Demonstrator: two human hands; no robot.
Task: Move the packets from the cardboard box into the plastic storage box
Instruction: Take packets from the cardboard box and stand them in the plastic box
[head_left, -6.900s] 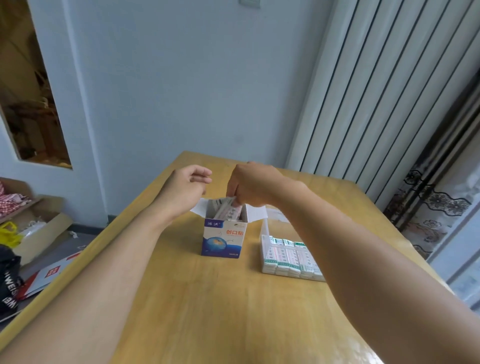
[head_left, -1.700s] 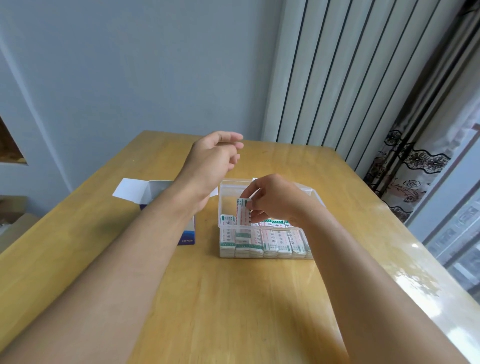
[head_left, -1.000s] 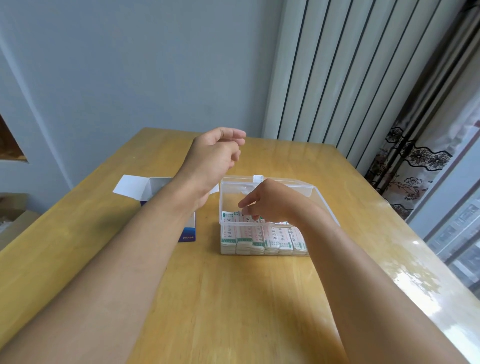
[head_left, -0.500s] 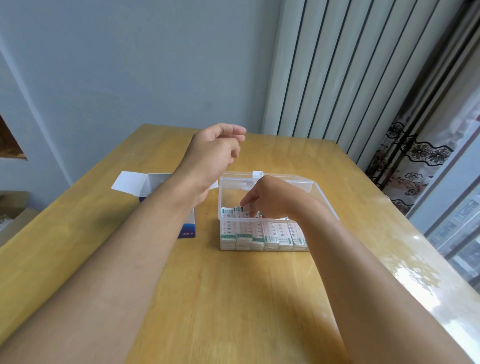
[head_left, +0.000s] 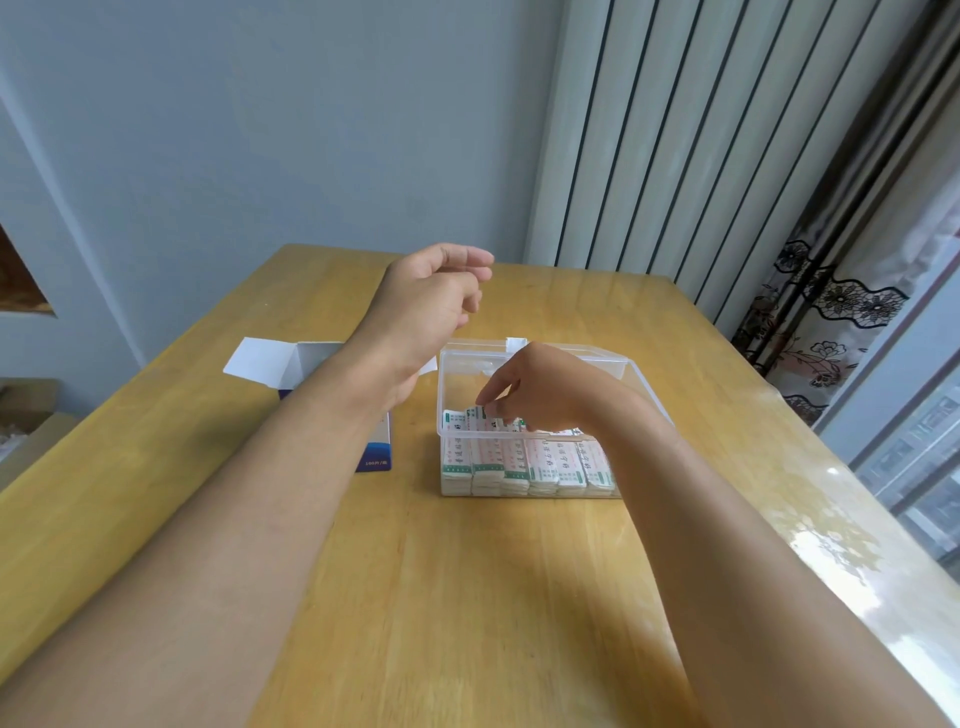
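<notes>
Two bare forearms reach in from the bottom edge of the head view, one from the lower left corner and one from the lower right. Neither shows a sleeve, a cuff, a glove, a watch, a bracelet or a ring anywhere along the length in view. The left hand (head_left: 434, 306) is seen from its back and thumb side, with smooth knuckles and short fingers. The right hand (head_left: 540, 387) is likewise uncovered, seen from its back. Both forearms look smooth, with only faint hair, and broaden toward the camera because of the wide lens.
</notes>
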